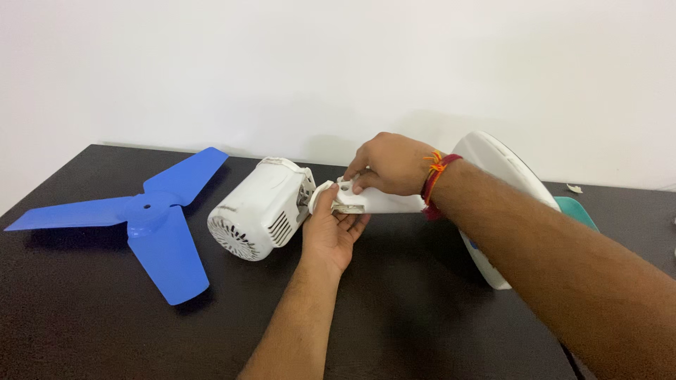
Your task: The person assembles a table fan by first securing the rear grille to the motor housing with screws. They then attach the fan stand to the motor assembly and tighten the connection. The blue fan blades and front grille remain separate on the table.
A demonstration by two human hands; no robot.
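We see both hands closed on the white fan neck [384, 202] mid-surface, left hand [331, 229] cupping beneath, right hand [387, 163] gripping above, the motor housing [257, 207] just left, the blue fan blade [151, 218] lying far left on the dark surface [84, 317]

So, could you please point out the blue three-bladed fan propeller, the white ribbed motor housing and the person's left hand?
Blue three-bladed plastic fan propeller [146, 209]: head view, on its central hub.
White ribbed motor housing [257, 205]: head view, on its curved side.
Left hand [331, 236]: head view, on the palm under the white fan neck.
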